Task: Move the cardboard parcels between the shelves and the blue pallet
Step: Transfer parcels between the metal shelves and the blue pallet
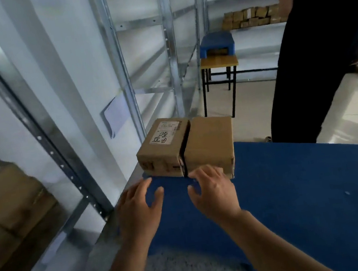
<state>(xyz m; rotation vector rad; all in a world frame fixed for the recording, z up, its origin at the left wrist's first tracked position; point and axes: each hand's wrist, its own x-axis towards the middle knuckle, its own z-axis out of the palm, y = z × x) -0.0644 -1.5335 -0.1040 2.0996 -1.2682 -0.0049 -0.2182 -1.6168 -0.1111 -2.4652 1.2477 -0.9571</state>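
Two cardboard parcels on the blue pallet (297, 187), side by side at its far left corner, close against the metal shelving (118, 74): the labelled parcel (163, 147) on the left, the plain parcel (209, 142) on the right, a dark gap between them, so near or just touching (hard to tell which). Left hand (138, 208) flat over the pallet surface just in front of the labelled parcel, fingers spread and relaxed, gripping nothing. Right hand (214, 190) likewise spread, fingertips at or just short of the near face of the plain parcel; contact not certain, nothing held.

Judged from the layout: only a small share of the job on view here. Most of the pallet top bare, so either loading barely begun or unloading nearly finished; no way to say which direction from this moment alone. More brown parcels (251, 17) stacked on a far shelf, and what looks like a larger cardboard box (9, 202) low in the near shelving on the left (blurred). Another blue pallet-like piece (216, 43) on a small table (218, 62) further back. A person in dark clothes (327, 43) standing at the right, beyond the pallet.

Left to do, probably: taking hold of one or both of these two parcels, or going for the next one.
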